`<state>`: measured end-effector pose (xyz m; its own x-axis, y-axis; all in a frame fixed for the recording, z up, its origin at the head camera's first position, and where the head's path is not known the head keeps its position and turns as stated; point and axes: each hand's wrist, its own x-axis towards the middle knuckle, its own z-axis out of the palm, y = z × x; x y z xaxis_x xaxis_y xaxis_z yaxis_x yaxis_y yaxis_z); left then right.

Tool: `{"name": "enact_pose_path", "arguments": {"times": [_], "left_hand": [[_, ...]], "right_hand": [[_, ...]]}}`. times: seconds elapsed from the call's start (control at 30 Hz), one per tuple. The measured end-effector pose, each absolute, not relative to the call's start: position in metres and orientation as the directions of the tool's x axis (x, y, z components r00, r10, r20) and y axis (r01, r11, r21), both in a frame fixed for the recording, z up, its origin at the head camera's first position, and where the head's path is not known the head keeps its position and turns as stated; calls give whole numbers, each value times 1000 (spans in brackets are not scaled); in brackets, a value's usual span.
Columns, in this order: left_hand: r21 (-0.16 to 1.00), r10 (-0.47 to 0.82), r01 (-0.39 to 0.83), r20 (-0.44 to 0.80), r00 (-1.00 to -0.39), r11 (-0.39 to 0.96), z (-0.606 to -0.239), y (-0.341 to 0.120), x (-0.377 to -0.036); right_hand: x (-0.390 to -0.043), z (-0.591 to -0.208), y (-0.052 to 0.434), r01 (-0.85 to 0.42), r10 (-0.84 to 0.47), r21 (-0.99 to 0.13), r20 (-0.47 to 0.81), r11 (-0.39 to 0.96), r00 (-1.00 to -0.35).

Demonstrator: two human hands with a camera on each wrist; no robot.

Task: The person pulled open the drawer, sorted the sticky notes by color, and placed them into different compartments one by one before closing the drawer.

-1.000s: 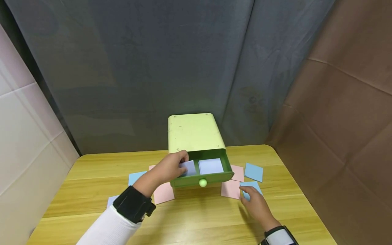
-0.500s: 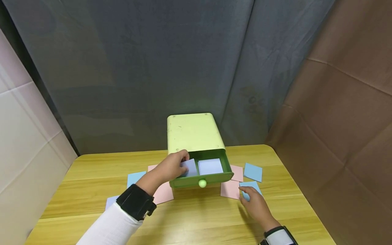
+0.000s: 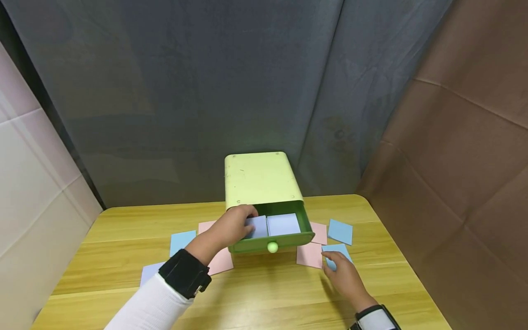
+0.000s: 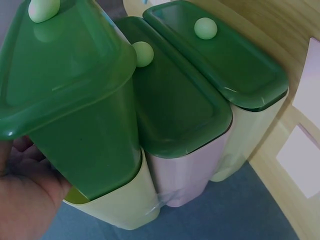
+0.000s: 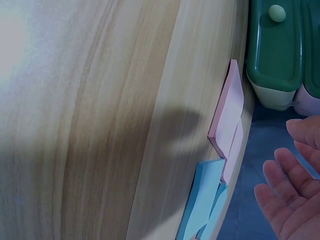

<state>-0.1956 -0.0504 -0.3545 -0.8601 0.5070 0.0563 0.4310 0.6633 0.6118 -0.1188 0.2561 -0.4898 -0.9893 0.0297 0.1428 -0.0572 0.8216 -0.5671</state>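
Little has moved since a sec ago: the left hand has sunk a touch lower into the drawer, the lavender card under its fingers now lying flatter; right hand unchanged.

Left hand: fingers curled over the near-left rim of the open drawer, pinching the lavender card w/ fingertips, so the card goes into the left compartment. A second lavender card already lies flat in the right compartment, just beside it. Drawer is pulled out toward the near edge of the desk from the pale green box, round knob facing near; it needs to be out for the hand to get in from above.

Right hand: fingers relaxed and spread, holding nothing, fingertips touching the near edge of a blue card on the desk, right of the drawer. Right wrist view shows the palm open beside the blue and pink cards.

Other cards lie loose on the desk: pink and blue on the right, pink, blue and lavender on the left, all within reach of either hand
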Motion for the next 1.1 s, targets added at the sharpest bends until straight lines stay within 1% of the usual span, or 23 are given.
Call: {"name": "enact_pose_path", "arguments": {"times": [0.3, 0.5, 0.73, 1.1], "left_hand": [[575, 532, 460, 50, -845, 677, -358, -51, -197], [552, 527, 460, 45, -849, 695, -358, -51, -197], [534, 517, 447, 23, -856, 717, -357, -49, -197], [564, 508, 434, 32, -861, 702, -358, -49, -196]], "right_hand": [[-117, -491, 257, -73, 28, -566, 167, 821, -986], [-119, -490, 258, -54, 29, -572, 134, 819, -991], [-119, -489, 260, -49, 28, -566, 127, 823, -991], [-118, -486, 259, -38, 29, -575, 107, 817, -994]]}}
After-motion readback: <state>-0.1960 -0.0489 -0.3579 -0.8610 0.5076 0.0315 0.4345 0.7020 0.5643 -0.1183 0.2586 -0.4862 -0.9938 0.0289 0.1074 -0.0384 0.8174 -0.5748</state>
